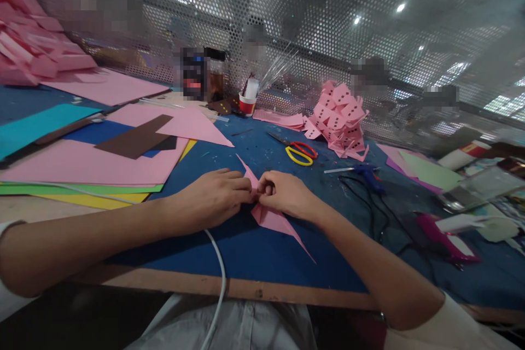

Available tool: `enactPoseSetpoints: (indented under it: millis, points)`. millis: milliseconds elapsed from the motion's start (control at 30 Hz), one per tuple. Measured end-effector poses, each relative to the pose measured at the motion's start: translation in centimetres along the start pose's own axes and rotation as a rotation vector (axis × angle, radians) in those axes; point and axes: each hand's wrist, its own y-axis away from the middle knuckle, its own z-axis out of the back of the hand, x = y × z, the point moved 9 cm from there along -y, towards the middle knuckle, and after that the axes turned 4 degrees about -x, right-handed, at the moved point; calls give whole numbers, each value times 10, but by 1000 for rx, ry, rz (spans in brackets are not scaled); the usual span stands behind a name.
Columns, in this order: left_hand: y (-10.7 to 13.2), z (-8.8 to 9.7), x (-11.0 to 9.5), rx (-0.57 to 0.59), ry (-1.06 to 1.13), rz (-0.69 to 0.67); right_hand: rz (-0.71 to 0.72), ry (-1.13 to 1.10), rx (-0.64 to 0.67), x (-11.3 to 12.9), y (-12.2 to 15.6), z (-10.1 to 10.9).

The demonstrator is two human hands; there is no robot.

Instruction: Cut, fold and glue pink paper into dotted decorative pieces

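Pink pointed folded paper piece (pixel 273 219) lies near the front middle of the wide blue table mat (pixel 254 251). Loose coloured paper sheets (pixel 82 167) are stacked far left. The left hand (pixel 213 197) and right hand (pixel 287 194) meet, fingertips pinched onto its fold. Red-and-yellow scissors (pixel 301 153) lie beyond.

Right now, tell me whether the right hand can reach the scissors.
Probably yes. The scissors lie just beyond the right hand on the mat, nothing between; but it is pinching the paper.
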Motion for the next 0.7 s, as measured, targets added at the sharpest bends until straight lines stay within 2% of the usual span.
enactPoseSetpoints:
  millis: [267, 500, 700]
  points:
    - [3, 7, 6, -44, 58, -10, -51, -47, 33, -1, 1, -1]
    - [7, 0, 13, 70, 24, -34, -58, -82, 44, 0, 1, 1]
    - [10, 1, 11, 58, 56, -57, -41, -83, 32, -1, 2, -1]
